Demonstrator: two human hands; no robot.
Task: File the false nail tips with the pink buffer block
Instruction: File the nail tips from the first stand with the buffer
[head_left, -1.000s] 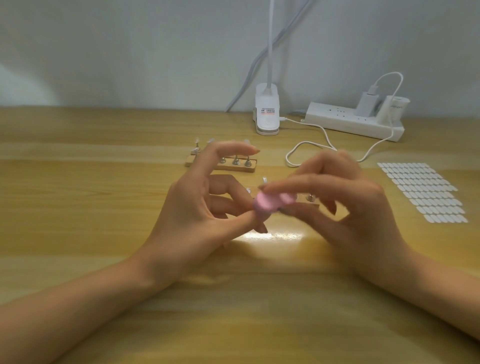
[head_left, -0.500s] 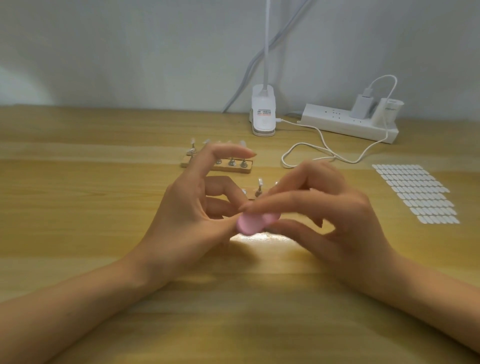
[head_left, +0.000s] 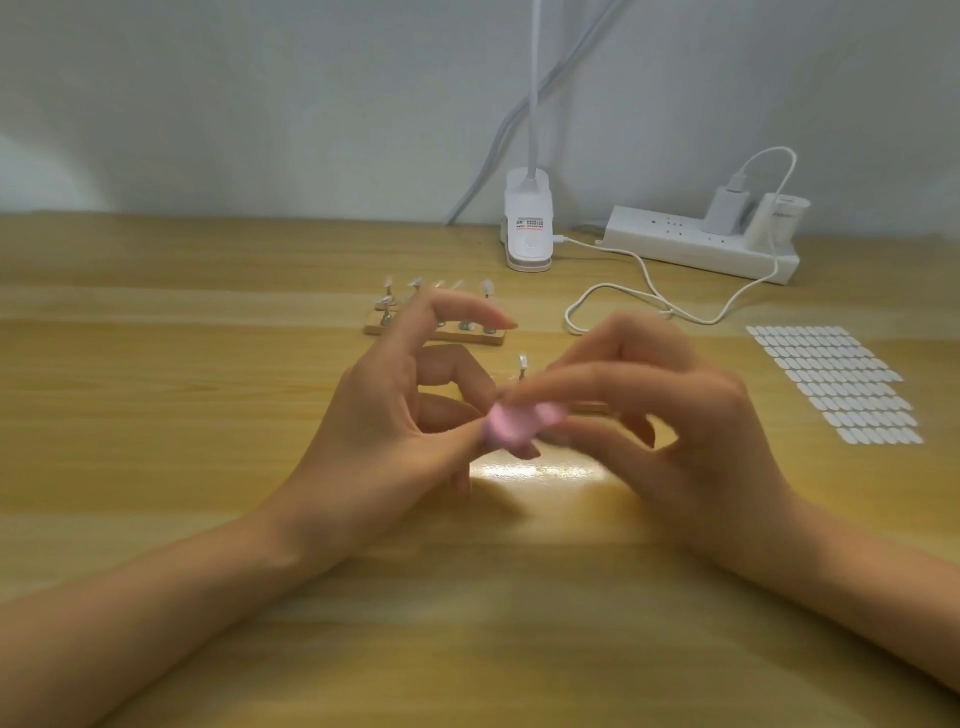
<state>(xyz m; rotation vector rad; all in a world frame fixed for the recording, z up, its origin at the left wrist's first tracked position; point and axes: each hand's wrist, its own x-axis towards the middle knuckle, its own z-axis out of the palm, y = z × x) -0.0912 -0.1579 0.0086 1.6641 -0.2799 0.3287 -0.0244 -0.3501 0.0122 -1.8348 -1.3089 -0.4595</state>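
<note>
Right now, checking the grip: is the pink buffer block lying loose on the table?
No, the right hand pinches the pink buffer block between thumb and forefinger.

One head-worn camera looks forward and down, close over the light wooden counter (head_left: 156, 415), toward the pale wall (head_left: 260, 104).

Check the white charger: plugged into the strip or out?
Plugged in: the white charger stands upright, seated on top of the power strip.

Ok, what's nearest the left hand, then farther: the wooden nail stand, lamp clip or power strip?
1. The wooden nail stand, just behind the left hand.
2. The lamp clip, back middle.
3. The power strip, back right.
</note>
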